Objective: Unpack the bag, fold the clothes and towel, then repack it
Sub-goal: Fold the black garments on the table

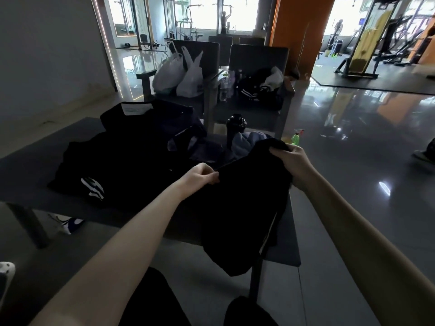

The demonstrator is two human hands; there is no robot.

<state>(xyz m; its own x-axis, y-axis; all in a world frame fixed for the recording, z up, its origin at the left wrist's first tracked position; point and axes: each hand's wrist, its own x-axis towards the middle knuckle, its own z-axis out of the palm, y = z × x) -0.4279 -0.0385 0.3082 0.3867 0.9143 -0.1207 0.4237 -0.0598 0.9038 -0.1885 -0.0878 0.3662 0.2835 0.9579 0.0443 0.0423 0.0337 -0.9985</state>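
While both my hands are raised over the near right part of the bench (28,170), they hold a black garment (244,208) between them. My left hand (202,175) pinches one upper edge of it between the thumb and curled fingers. My right hand (290,162) has its fingers curled round a bunched upper corner, a little higher and farther from me. The cloth hangs below both hands and drapes over the bench's near edge toward my knees.

Left of my left hand a second black piece of clothing (117,161) lies spread on the bench, with a white striped logo (93,188) near its front edge. Beyond my left hand sits a heap of dark navy fabric (188,137); I cannot tell if it is the bag or clothing. Just beyond my right hand lies a crumpled blue-grey towel (247,143), with a black shaker bottle (236,129) upright beside it. Past my right hand, on the floor, stands a green spray bottle (297,137). Farther off, white plastic bags (179,76) sit on a chair.
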